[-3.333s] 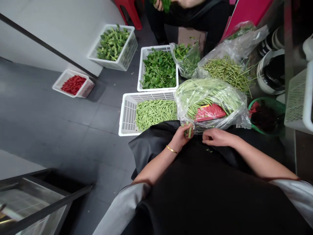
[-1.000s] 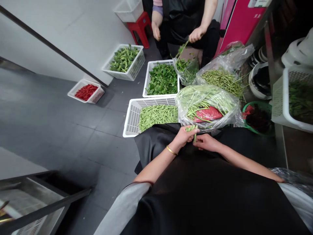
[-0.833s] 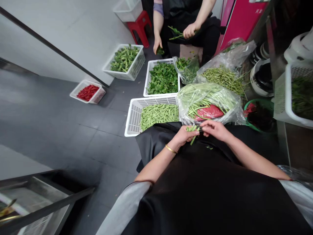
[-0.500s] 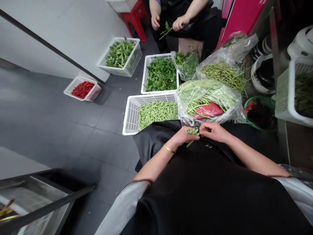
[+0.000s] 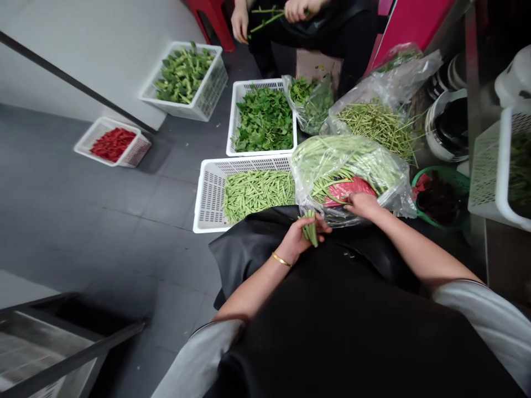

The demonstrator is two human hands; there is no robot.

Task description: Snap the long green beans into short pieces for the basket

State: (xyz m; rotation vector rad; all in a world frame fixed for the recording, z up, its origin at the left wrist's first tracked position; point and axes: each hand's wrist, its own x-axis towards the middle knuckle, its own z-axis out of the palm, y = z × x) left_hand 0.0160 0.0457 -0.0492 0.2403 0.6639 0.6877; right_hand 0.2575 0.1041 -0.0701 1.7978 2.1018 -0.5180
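Over my lap, my left hand (image 5: 297, 235) is closed around a small bunch of short green bean pieces (image 5: 310, 229). My right hand (image 5: 363, 205) reaches into the open mouth of a clear plastic bag (image 5: 398, 188), its fingers pinched at the end of a long green bean (image 5: 337, 198). Long beans fill the bag, and a red wrapper (image 5: 352, 189) lies among them. To the left of the bag, a white basket (image 5: 207, 193) holds many cut bean pieces (image 5: 259, 190).
Leafy greens fill another white basket (image 5: 229, 124). Farther left stand a basket of green stalks (image 5: 185, 74) and one of red peppers (image 5: 113, 145). Bare stems (image 5: 375, 121) lie behind the bag. Opposite, a co-worker's hands (image 5: 298, 8) hold stems. A green basin (image 5: 440, 221) stands at right.
My right hand has left my left hand and moved forward and right into the bag, onto a long bean. The bean pieces in my left hand now point more upright. The view has shifted slightly.
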